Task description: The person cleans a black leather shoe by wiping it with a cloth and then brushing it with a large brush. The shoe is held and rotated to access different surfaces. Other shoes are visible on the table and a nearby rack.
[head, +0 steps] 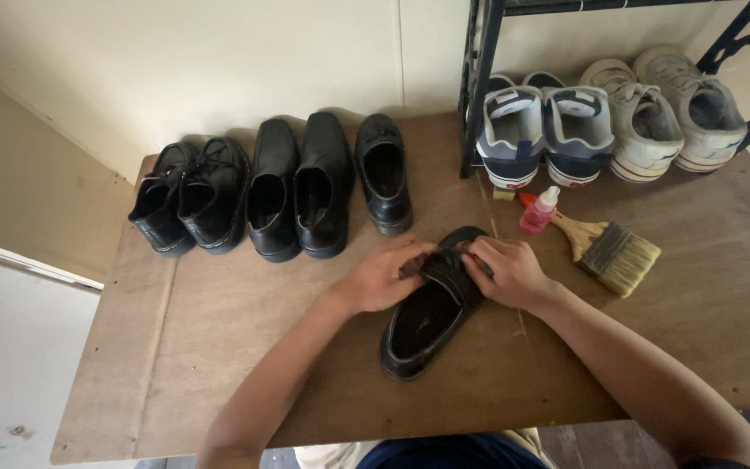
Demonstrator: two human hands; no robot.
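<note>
Both hands are pinching the strap of one black shoe [431, 313] lying on the table [219, 347]: the left hand [384, 276] and right hand [509, 271] are closing on it from either side, steadying it. Beyond the grip five black shoes [275, 187] are standing in a row; right of it lie one brush [614, 247] and one red bottle [538, 211], with four sneakers [601, 122] further beyond.

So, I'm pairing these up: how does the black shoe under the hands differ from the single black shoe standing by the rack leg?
The held shoe lies out in the middle of the table, angled; the lone shoe stands straight in the back row, toe to the wall. The left hand and right hand press on the held shoe's strap; nothing touches the lone shoe. Both are black slip-ons of similar shape.
</note>
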